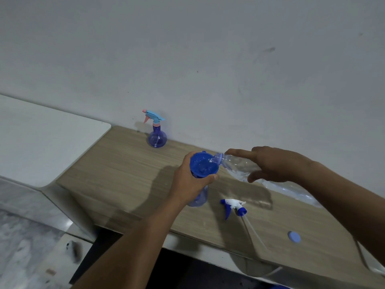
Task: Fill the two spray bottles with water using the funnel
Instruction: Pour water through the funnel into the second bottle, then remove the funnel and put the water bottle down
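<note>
Masking spray bottle [199, 200]: left hand [187, 182] gripping funnel [203, 165]; right hand [270, 163], water bottle [235, 164].

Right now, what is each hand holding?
Left hand: gripping the funnel on the spray bottle.
Right hand: holding the water bottle, tipped into the funnel.

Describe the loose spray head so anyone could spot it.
Find the light wooden tabletop, then the left hand. Right of its wrist lies the white and blue plastic trigger sprayer, detached, unlike the pink-tipped trigger screwed onto the far round purple bottle.
</note>
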Motion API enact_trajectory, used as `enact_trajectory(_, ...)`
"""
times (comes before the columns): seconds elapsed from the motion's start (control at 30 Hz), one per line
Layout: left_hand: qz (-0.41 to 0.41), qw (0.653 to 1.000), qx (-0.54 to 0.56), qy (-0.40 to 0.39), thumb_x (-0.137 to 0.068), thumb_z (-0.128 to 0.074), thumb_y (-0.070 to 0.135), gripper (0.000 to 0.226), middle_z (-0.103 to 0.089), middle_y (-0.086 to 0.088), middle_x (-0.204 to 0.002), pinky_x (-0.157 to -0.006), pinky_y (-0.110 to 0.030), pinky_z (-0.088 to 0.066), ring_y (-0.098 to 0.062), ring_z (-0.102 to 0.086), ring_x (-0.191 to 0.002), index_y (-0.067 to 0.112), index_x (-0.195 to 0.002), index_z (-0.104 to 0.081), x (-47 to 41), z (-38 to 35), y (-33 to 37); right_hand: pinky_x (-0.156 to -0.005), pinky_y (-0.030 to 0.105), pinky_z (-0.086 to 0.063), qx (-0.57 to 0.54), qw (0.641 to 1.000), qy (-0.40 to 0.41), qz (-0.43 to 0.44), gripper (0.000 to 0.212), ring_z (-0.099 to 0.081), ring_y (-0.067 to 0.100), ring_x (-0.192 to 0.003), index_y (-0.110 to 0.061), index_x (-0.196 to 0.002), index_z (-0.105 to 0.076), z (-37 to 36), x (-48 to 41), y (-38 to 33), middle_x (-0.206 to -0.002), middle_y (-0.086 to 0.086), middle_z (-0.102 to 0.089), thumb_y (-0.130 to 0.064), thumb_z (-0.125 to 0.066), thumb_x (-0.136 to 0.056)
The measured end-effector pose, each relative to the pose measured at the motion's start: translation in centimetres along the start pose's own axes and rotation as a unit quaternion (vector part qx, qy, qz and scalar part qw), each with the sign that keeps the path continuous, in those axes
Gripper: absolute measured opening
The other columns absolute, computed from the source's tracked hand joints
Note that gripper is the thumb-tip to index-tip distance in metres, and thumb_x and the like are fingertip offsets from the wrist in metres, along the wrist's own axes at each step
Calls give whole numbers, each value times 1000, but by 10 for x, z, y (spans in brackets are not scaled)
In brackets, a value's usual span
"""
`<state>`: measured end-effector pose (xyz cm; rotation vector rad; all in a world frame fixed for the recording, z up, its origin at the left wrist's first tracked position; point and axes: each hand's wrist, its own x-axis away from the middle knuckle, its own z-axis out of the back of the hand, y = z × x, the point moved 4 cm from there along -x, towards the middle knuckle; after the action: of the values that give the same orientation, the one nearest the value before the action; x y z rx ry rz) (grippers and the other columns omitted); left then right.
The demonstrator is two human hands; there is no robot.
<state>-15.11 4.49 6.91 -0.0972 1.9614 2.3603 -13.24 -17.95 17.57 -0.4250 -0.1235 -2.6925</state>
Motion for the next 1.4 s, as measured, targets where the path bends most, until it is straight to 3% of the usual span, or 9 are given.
enact_trajectory(0.2,5,1000,-5,8,-67,-91,31,70,-63,27,-111,-81,-14,-51,9,-60,-102,50,-119,-49,0,-1,-1,-87,42,-53,-106,990,94,13,93,-62,22,-97,-69,-142,-2,-10,-5,7,-112,3,-57,-42,-73,-88)
enact_trajectory(0.27,3,1000,-2,9,-67,-92,32,70,-64,25,-111,-83,-17,-52,8,-61,-101,46,-121,-50,-1,-2,-3,-86,39,-52,-159,977,144,2,92,-63,21,-97,-65,-145,-7,-11,-6,16,-116,6,-58,-41,-75,-87)
enact_trajectory(0.43,0,1000,-3,12,-67,-92,30,65,-63,34,-105,-79,-12,-51,10,-62,-100,49,-114,-51,-2,-4,-4,-89,35,-50,-261,924,279,-26,91,-63,22,-99,-45,-148,-14,-16,-12,39,-121,7,-53,-35,-79,-85)
enact_trajectory(0.63,4,1000,-2,27,-64,-94,32,77,-66,21,-113,-87,-21,-53,3,-63,-105,33,-129,-53,-4,-5,-9,-89,29,-50,-386,840,373,-78,94,-62,14,-100,-37,-149,-12,-36,-32,47,-125,6,-50,-30,-80,-84)
enact_trajectory(0.83,1,1000,-8,24,-66,-93,31,74,-67,19,-114,-85,-18,-53,1,-63,-106,33,-129,-53,-3,-5,-8,-95,43,-54,-430,807,395,-93,92,-62,20,-110,-39,-144,-15,-48,-42,42,-128,10,-52,-24,-82,-83)
enact_trajectory(1.03,-1,1000,-8,26,-66,-92,31,72,-65,23,-111,-80,-11,-51,6,-62,-103,39,-125,-51,-3,-6,-6,-98,48,-53,-430,817,367,-114,98,-58,21,-115,-40,-144,-16,-41,-34,55,-130,6,-50,-23,-86,-78)
enact_trajectory(1.2,5,1000,-1,23,-65,-93,31,73,-66,20,-111,-86,-23,-55,2,-64,-102,36,-125,-52,-4,-6,-6,-105,46,-48,-428,824,352,-116,104,-54,24,-127,-44,-154,-10,-42,-23,55,-144,9,-47,-20,-82,-82)
enact_trajectory(1.33,-6,1000,7,15,-66,-93,27,70,-67,19,-109,-87,-25,-55,1,-65,-101,38,-123,-53,-3,-6,-5,-109,32,-36,-405,833,358,-115,114,-34,19,-146,-37,-159,4,-36,-10,53,-164,1,-25,-23,-81,-85)
enact_trajectory(1.4,-11,1000,-2,13,-66,-93,32,72,-66,24,-108,-86,-21,-54,3,-63,-102,42,-124,-51,-4,-6,-7,-117,34,-29,-367,833,397,-117,105,-22,18,-151,-28,-160,2,-31,-1,47,-167,-4,-12,-27,-75,-89)
